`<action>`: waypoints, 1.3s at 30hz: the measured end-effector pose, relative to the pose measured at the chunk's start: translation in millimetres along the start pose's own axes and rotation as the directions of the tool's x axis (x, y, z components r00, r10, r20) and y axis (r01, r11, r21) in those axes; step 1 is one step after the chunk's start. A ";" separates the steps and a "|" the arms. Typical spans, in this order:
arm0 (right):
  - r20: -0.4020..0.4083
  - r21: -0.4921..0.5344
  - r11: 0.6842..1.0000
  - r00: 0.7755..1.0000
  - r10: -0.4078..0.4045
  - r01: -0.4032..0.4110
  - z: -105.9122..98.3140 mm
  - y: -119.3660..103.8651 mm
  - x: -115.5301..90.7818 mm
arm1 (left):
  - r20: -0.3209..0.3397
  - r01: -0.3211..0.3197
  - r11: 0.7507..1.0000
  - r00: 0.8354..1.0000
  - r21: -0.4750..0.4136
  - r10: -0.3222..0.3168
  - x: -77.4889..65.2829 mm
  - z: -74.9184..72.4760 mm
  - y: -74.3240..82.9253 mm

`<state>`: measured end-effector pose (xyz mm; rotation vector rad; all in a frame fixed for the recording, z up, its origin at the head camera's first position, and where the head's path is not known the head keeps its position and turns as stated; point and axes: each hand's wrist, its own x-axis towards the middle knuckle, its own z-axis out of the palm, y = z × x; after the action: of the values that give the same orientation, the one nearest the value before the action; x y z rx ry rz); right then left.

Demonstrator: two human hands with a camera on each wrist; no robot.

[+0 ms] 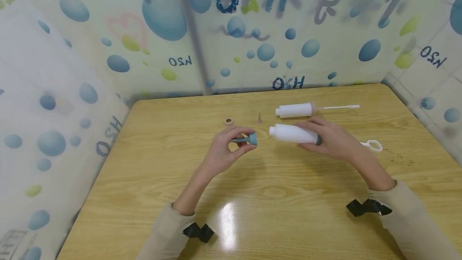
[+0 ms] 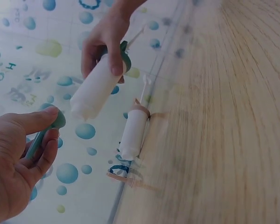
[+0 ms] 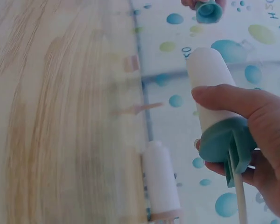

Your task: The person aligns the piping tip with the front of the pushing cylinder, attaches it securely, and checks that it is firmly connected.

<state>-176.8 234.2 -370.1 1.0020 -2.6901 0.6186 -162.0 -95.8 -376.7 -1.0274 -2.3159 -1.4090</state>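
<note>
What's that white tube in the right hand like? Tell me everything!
The white tube looks like smooth plastic, with a narrower neck at one end. A teal collar sits at the other, and a white rod sticks out of it, ending in a loop. The right hand grips it roughly sideways above the table, its neck facing the teal piece in the left hand but not touching.

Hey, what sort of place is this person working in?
Possibly an indoor work booth: bubble-patterned walls surround a wood-grain table on three sides, and the right hand holds a white cylinder above it.
</note>
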 end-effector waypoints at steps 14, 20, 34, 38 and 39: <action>-0.179 -0.026 0.958 0.941 -0.287 0.287 -4.1 -26.5 7.3 | -0.008 -0.036 0.997 0.999 -0.064 0.036 0.7 1.8 5.3; -0.173 -0.049 0.947 0.931 -0.321 0.317 -3.9 -30.1 9.9 | -0.001 -0.029 0.997 1.000 -0.065 0.029 1.1 3.2 8.8; -0.208 -0.103 0.924 0.901 -0.382 0.368 -2.0 -35.5 14.4 | -0.034 -0.020 0.997 0.999 -0.077 0.018 0.8 8.1 7.7; -0.216 -0.112 0.915 0.890 -0.403 0.387 0.0 -34.4 15.4 | -0.013 0.006 0.994 1.000 -0.113 -0.008 0.3 8.2 8.5; -0.216 -0.113 0.913 0.888 -0.407 0.391 0.4 -34.1 15.6 | -0.005 0.016 0.992 1.000 -0.124 -0.016 0.3 8.2 8.8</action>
<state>-165.9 201.7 -354.7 1.3222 -2.1920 0.5207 -155.1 -86.3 -374.7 -1.0389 -2.2614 -1.5778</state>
